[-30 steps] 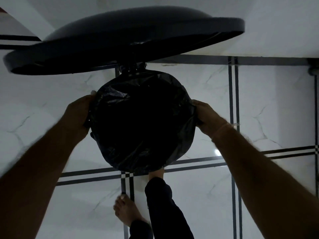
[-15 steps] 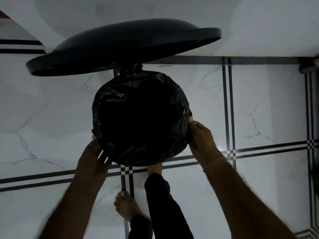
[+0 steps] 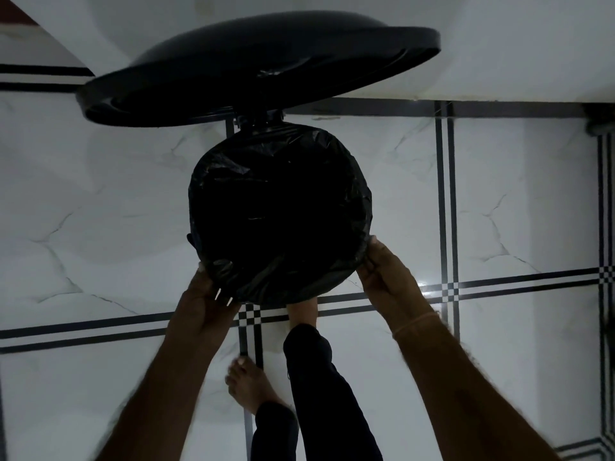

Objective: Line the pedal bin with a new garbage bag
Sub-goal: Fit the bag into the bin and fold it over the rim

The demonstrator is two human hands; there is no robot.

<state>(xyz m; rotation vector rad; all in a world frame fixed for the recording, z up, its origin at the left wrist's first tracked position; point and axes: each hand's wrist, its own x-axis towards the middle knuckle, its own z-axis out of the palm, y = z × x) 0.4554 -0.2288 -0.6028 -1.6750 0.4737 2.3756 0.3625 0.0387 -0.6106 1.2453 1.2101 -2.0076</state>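
Observation:
A round black pedal bin stands below me with its lid point(image 3: 259, 68) raised at the far side. A black garbage bag point(image 3: 279, 214) is folded over the bin's rim and fills the opening; the bin's body is hidden under it. My left hand point(image 3: 204, 301) grips the bag's edge at the near-left rim. My right hand point(image 3: 386, 277) presses the bag against the near-right rim. My right foot point(image 3: 301, 311) is at the bin's front, its toes hidden under the rim where the pedal would be.
White marble floor tiles point(image 3: 100, 227) with black stripe borders surround the bin. A white wall point(image 3: 499, 44) rises just behind the lid. My bare left foot point(image 3: 249, 384) stands on the floor in front of the bin.
Both hands slid along the rim from the bin's left and right sides down to its near edge, smoothing the bag. The lid stays raised.

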